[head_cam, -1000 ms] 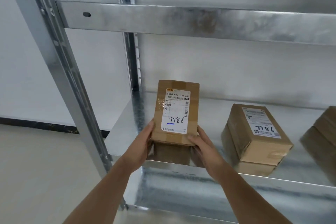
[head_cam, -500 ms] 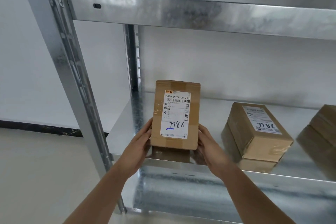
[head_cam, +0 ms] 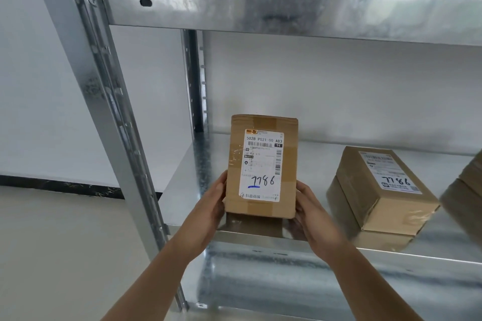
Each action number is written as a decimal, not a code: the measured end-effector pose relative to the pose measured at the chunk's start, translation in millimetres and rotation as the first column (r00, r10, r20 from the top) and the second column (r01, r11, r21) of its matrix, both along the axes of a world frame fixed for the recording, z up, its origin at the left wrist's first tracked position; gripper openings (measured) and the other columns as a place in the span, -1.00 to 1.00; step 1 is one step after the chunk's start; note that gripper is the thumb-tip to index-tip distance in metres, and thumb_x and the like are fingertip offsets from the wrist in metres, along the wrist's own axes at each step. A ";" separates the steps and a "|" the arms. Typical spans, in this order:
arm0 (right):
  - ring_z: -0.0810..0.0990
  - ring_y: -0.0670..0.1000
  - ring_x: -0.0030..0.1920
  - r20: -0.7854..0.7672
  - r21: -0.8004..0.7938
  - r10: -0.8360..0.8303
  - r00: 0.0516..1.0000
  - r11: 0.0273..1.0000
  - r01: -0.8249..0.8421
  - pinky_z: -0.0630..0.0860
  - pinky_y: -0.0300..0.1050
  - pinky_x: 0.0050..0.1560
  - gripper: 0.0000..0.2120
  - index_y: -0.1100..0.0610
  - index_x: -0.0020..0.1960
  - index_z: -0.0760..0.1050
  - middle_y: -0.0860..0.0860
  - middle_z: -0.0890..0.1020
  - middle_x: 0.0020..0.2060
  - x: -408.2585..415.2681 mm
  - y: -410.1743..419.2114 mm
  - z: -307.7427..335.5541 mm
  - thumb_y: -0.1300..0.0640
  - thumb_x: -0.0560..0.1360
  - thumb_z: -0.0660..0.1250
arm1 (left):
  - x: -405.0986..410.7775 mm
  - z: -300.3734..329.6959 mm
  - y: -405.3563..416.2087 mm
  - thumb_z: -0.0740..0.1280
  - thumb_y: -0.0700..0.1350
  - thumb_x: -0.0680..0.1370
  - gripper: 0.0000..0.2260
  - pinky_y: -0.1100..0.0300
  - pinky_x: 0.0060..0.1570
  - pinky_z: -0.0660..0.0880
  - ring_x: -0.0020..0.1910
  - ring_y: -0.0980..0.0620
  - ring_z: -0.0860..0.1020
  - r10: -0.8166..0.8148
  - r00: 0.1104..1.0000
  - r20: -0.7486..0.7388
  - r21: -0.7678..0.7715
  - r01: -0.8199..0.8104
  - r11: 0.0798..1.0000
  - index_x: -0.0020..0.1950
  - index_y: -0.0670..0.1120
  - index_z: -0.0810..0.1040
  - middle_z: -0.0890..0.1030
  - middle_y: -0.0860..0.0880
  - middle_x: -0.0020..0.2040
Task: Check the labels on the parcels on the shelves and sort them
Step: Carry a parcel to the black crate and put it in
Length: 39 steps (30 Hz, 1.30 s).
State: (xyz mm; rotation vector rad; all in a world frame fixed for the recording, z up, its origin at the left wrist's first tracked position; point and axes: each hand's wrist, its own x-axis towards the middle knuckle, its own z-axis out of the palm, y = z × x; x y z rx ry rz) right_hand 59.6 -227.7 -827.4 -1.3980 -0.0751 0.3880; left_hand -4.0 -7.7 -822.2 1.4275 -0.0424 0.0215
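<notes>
— What colour is the near parcel point(head_cam: 261, 167)?
— Brown cardboard, with a white label point(head_cam: 261, 165) printed black and underlined in blue.
— And the shelf point(head_cam: 187, 185)?
— Mottled silver-grey metal, against a white wall point(head_cam: 339, 86) with a black skirting point(head_cam: 62, 186).

light: bright, even, soft | glare: sheen on shelf beam point(head_cam: 287, 12) | blur: box point(head_cam: 467, 190) at right edge | edges: wide-angle bowing

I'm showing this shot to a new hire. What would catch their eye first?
First, the upright cardboard parcel at the shelf's front left, held between the left hand and right hand, its white label handwritten 7786. Next, a second parcel lying flat to its right on the galvanised shelf, its label turned the other way.
</notes>
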 end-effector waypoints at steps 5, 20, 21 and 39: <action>0.70 -0.02 0.13 0.020 0.017 -0.019 1.000 1.000 0.018 0.62 -0.07 0.11 -0.73 -0.05 0.37 0.45 0.03 0.73 0.11 -2.8 0.4 0.6 0.03 0.69 0.19 | -2.9 -1.7 3.6 0.24 0.18 0.64 -0.49 -0.02 0.48 0.33 0.43 0.07 0.48 -0.049 0.999 0.024 0.047 0.047 0.998 0.58 0.17 0.26 0.55 0.08 0.42; 0.68 0.18 0.19 0.051 0.150 -0.070 0.996 0.987 0.062 0.65 0.15 0.12 -0.56 0.12 0.38 0.49 0.15 0.67 0.22 -4.5 -7.9 -6.5 -0.08 0.63 0.14 | 16.3 -16.1 -6.3 0.32 0.12 0.58 -0.65 -0.19 0.25 0.56 0.11 -0.20 0.66 0.247 0.967 -0.056 -0.050 -0.250 0.967 0.32 0.09 0.38 0.72 -0.04 0.11; 0.69 0.16 0.17 0.042 0.148 -0.069 0.997 0.987 0.062 0.67 0.08 0.07 -0.58 0.14 0.37 0.50 0.15 0.68 0.19 -4.6 -8.0 -5.7 -0.05 0.66 0.11 | 17.3 -16.5 -7.2 0.29 0.08 0.63 -0.73 -0.18 0.22 0.57 0.09 -0.20 0.66 0.265 0.963 -0.057 -0.040 -0.267 0.963 0.30 0.12 0.37 0.72 -0.06 0.08; 0.67 0.03 0.20 0.124 -0.067 0.034 0.992 0.997 -0.026 0.59 -0.02 0.10 -0.58 -0.20 0.39 0.50 -0.01 0.71 0.15 -6.4 -2.6 -0.2 -0.20 0.58 0.16 | 10.0 -8.7 -9.2 0.20 0.13 0.57 -0.53 0.07 0.18 0.57 0.22 -0.05 0.65 0.124 0.992 -0.022 -0.019 -0.124 0.992 0.47 0.05 0.48 0.68 -0.04 0.23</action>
